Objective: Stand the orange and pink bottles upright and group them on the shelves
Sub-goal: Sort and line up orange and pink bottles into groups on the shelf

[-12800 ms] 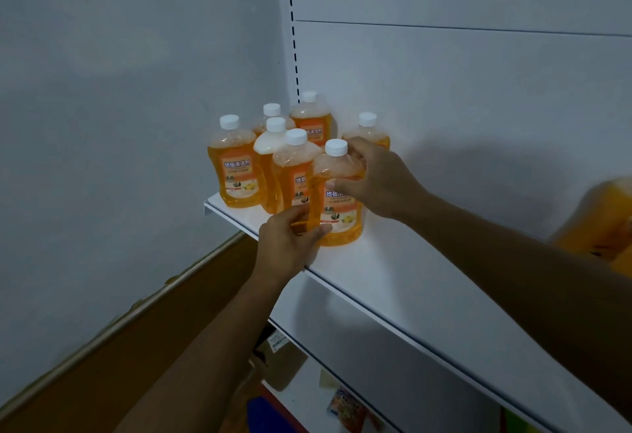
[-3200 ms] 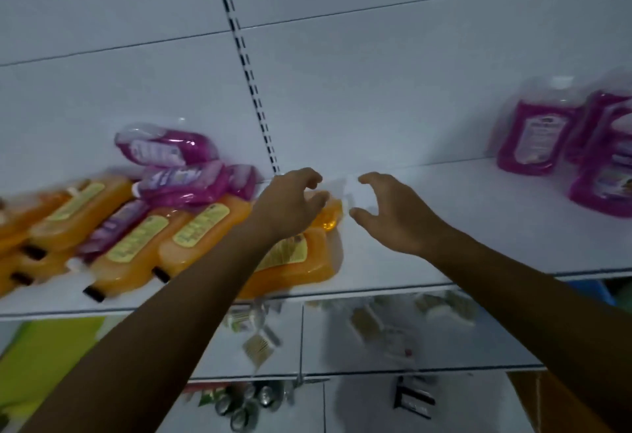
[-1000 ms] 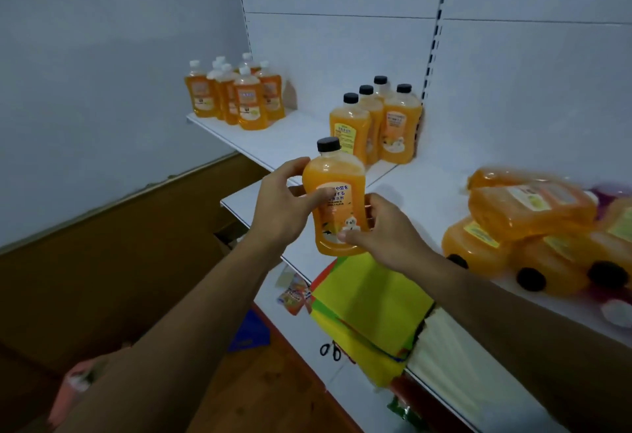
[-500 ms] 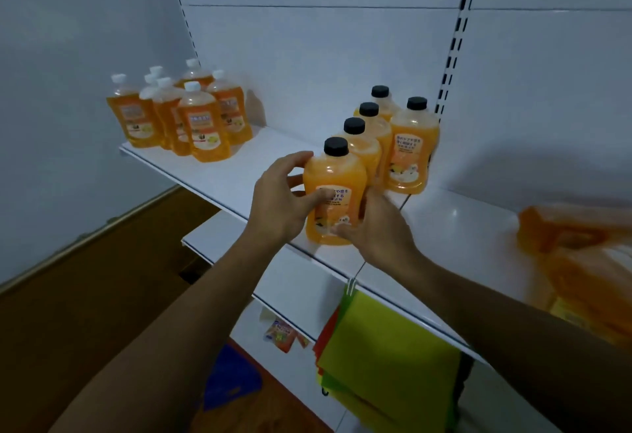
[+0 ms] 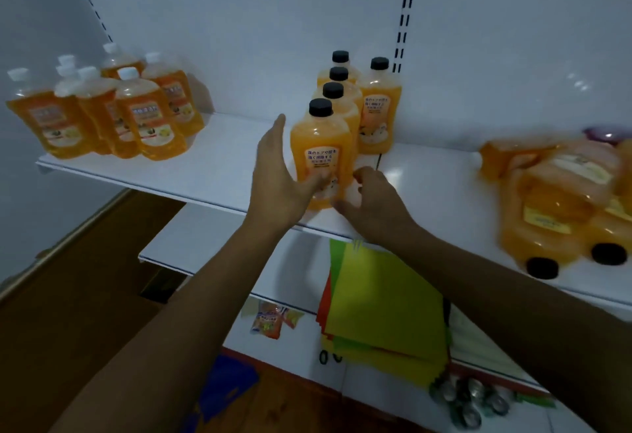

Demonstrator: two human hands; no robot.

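1. Standing upright near the front edge of the white shelf [image 5: 212, 172], a black-capped orange bottle [image 5: 321, 155] heads a row of four more black-capped bottles [image 5: 378, 107] that runs back to the rear wall.
2. The left hand [image 5: 278, 179] is released, its fingers straight; the palm lies along the front bottle's left side and the thumb tip touches its lower label.
3. The right hand [image 5: 374, 207] sits at the bottle's right base, fingers loosely curled and closed on nothing; whether they touch the bottle cannot be told.
4. A cluster of white-capped orange bottles [image 5: 147, 114] stands upright at the shelf's left end, close to its front edge.
5. Bare shelf lies open between that cluster and the black-capped row, from back wall to front edge.
6. At the shelf's right end, orange bottles lying flat [image 5: 561, 207] are heaped, blurred, caps toward the front edge; open surface separates them from the row.
7. Below the shelf's front edge hang green and yellow cloths [image 5: 383, 299].
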